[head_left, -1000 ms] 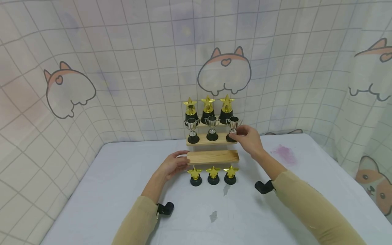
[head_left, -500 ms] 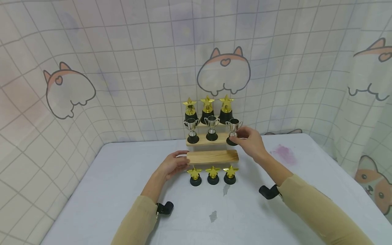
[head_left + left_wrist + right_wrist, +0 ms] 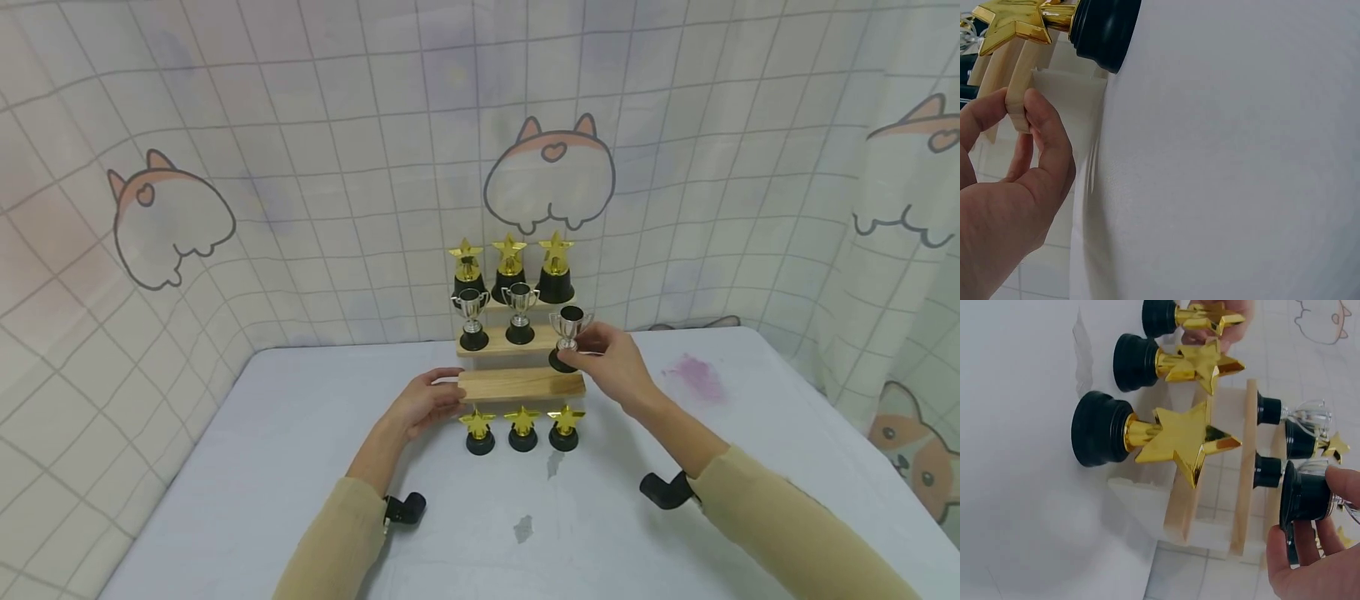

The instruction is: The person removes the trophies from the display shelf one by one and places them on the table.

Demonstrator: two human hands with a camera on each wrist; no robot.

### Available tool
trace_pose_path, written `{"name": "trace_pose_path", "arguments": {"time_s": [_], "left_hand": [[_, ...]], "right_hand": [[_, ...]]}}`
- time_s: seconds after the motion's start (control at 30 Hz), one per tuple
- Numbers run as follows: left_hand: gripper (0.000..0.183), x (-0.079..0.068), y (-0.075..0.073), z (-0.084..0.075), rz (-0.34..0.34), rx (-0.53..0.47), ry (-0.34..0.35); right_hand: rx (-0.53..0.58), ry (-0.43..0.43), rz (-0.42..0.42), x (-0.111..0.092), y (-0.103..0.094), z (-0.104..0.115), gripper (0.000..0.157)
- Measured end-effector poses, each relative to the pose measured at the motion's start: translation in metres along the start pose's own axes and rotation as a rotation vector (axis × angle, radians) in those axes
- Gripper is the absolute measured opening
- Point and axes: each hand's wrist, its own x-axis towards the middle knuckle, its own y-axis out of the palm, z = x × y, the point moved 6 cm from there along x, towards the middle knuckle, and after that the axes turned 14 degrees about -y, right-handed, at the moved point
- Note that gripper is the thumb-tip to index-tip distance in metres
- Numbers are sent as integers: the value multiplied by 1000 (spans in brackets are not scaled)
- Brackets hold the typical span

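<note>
My right hand (image 3: 617, 364) grips a small silver trophy cup (image 3: 569, 323) near its black base (image 3: 1305, 495). The cup is upright, just above and behind the right end of the front wooden shelf board (image 3: 517, 385). In the right wrist view its base is apart from the boards. My left hand (image 3: 422, 406) pinches the left end of that front board, which the left wrist view shows between thumb and fingers (image 3: 1050, 134). Two more silver cups, a left one (image 3: 470, 310) and a middle one (image 3: 520, 306), stand on the middle board (image 3: 491, 344).
Three gold star trophies, one of them at the right (image 3: 556, 267), stand on the top board behind. Three smaller star trophies, including a left one (image 3: 478, 429), stand on the white table (image 3: 300, 467) before the rack. A grid-patterned curtain (image 3: 360, 167) hangs behind.
My right hand has lifted the right-hand silver cup off the middle board and brought it forward and down toward the front board. My left hand stays on the front board's left end.
</note>
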Motion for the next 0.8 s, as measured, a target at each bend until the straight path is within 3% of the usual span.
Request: {"name": "trace_pose_path", "arguments": {"time_s": [0.8], "left_hand": [[55,-2,1,-2,2,-7,8]], "right_hand": [[78,-42,99,-37,40,23,29]]}}
